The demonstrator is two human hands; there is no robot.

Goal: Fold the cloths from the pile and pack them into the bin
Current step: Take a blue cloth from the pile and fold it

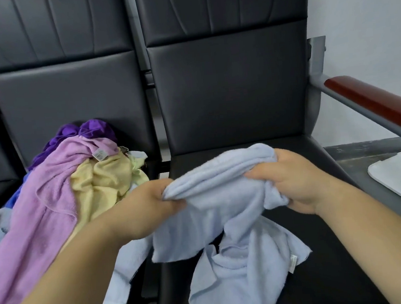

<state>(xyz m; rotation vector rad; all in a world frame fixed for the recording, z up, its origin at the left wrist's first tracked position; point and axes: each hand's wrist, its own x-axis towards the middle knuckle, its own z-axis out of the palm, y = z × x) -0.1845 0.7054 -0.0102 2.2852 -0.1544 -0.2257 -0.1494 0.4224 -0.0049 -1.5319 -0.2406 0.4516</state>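
A light blue cloth (226,212) hangs bunched between both hands above the right black seat (324,250), its lower part trailing on the cushion. My left hand (148,205) grips its left end and my right hand (299,182) grips its right end. The pile of cloths (60,195) lies on the left seat: a lilac one on top, a yellow one beside it, a dark purple one behind. A white lid or bin edge (400,178) shows at the far right.
Two black padded chair backs (225,89) stand behind. A grey metal armrest with a red-brown pad (372,103) runs along the right side. Another pale blue cloth (123,279) hangs in the gap between the seats.
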